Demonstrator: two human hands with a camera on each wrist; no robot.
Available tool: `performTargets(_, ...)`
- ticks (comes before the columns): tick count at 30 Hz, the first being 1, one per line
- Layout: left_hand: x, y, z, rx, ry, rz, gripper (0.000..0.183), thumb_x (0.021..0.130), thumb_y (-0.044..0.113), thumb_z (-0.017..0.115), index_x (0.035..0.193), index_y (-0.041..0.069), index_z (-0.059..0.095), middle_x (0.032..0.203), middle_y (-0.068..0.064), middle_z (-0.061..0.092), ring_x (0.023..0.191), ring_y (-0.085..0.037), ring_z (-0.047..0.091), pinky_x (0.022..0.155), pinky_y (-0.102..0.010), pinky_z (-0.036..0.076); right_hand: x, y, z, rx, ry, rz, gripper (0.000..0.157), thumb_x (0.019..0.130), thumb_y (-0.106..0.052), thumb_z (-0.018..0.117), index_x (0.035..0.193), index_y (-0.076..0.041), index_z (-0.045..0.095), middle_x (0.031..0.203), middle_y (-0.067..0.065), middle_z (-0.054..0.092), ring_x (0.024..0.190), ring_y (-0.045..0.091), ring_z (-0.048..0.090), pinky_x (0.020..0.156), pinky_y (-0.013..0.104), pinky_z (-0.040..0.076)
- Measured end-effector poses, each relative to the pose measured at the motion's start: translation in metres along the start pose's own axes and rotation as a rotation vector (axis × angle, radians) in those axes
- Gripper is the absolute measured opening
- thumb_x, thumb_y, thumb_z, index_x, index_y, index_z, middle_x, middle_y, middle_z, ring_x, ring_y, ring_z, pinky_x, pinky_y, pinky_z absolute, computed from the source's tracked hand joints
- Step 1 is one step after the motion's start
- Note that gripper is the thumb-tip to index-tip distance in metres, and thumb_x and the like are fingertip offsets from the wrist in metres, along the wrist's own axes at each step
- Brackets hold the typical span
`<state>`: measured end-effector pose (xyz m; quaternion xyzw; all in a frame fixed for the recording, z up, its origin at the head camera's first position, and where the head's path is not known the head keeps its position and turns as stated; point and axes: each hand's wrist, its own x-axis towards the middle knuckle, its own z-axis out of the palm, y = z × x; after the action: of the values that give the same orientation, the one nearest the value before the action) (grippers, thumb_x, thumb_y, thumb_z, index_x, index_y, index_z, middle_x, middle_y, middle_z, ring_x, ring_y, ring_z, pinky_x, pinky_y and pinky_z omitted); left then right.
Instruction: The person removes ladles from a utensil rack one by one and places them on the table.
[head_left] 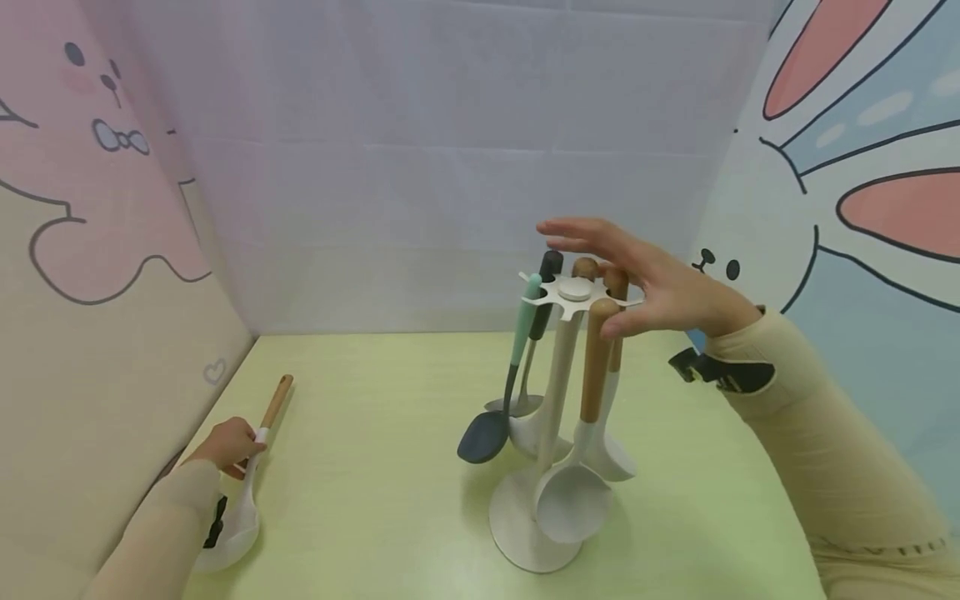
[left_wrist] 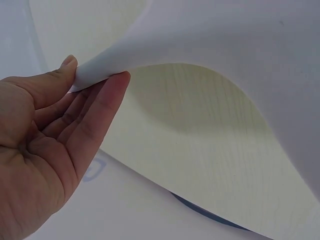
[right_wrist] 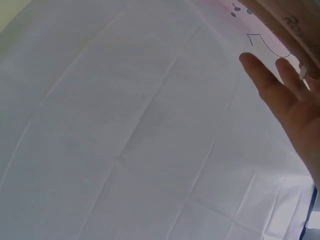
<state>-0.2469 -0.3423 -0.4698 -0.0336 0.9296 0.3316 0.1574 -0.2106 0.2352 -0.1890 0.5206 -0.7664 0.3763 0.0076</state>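
At the left of the head view, my left hand (head_left: 227,442) pinches the white neck of a ladle (head_left: 242,521) with a wooden handle. The left wrist view shows the thumb and fingertips of that hand (left_wrist: 65,130) on the white neck (left_wrist: 100,67). My right hand (head_left: 648,279) is at the top of a white utensil stand (head_left: 576,289), its fingers extended over the hooks and its thumb beside the wooden handle of a hanging white ladle (head_left: 573,504). In the right wrist view, straight fingers (right_wrist: 265,80) show close to a wooden handle (right_wrist: 285,25).
A dark spoon-like utensil (head_left: 483,437) with a mint handle hangs on the stand, near a black-handled one (head_left: 551,267) and another white, wooden-handled one (head_left: 617,458). The stand's round base (head_left: 517,533) rests on the light table (head_left: 360,467). Printed cloth walls (head_left: 465,183) enclose the table.
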Motion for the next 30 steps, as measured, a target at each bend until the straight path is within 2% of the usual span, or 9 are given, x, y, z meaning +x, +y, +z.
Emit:
performTargets(2,0.0,0.0,0.001,0.003,0.0,-0.007,0.016,0.093,-0.003,0.06,0.083,-0.015,0.054,0.074,-0.015,0.061,0.064,-0.019,0.064,0.058,-0.038,0.061,0.003,0.004,0.0,0.072,-0.024,0.015,0.1,0.082,-0.042,0.08,0.158,-0.011,0.024,0.161,0.01,0.027,0.143,0.028,0.033,0.106,0.064,0.028)
performTargets(4,0.001,0.0,0.001,0.009,-0.002,-0.011,0.016,0.093,-0.003,0.06,0.083,-0.015,0.054,0.074,-0.016,0.06,0.064,-0.02,0.064,0.058,-0.038,0.061,0.003,0.007,0.0,0.141,-0.037,0.019,0.102,0.081,-0.049,0.079,0.158,-0.012,0.025,0.159,0.012,0.031,0.138,0.03,0.038,0.105,0.059,0.03)
performTargets(8,0.0,0.001,0.002,0.01,-0.006,-0.016,0.016,0.093,-0.004,0.06,0.084,-0.016,0.054,0.074,-0.017,0.06,0.065,-0.022,0.065,0.058,-0.038,0.061,0.003,0.009,0.001,0.211,-0.038,0.019,0.098,0.08,-0.047,0.08,0.155,-0.008,0.032,0.154,0.014,0.039,0.126,0.031,0.049,0.101,0.044,0.041)
performTargets(12,-0.001,0.003,0.001,0.015,-0.011,-0.014,0.016,0.092,-0.004,0.06,0.083,-0.015,0.054,0.074,-0.017,0.06,0.065,-0.023,0.065,0.058,-0.038,0.061,0.003,0.012,0.001,0.241,-0.048,-0.013,0.094,0.082,-0.046,0.079,0.152,-0.001,0.036,0.15,0.018,0.042,0.124,0.028,0.053,0.098,0.035,0.046)
performTargets(24,0.001,0.005,0.004,0.056,-0.015,-0.035,0.016,0.092,-0.004,0.06,0.086,-0.017,0.053,0.075,-0.019,0.061,0.064,-0.022,0.066,0.058,-0.038,0.061,0.003,0.018,0.002,0.243,-0.056,-0.052,0.089,0.084,-0.046,0.078,0.148,0.003,0.041,0.151,0.018,0.039,0.124,0.025,0.05,0.096,0.032,0.047)
performTargets(30,0.005,0.002,0.004,0.066,-0.016,-0.04,0.016,0.092,-0.004,0.06,0.084,-0.016,0.054,0.075,-0.019,0.062,0.064,-0.024,0.067,0.058,-0.038,0.061,0.004,0.018,0.002,0.248,-0.053,-0.053,0.087,0.084,-0.045,0.078,0.147,0.004,0.041,0.15,0.023,0.037,0.128,0.027,0.046,0.099,0.032,0.044)
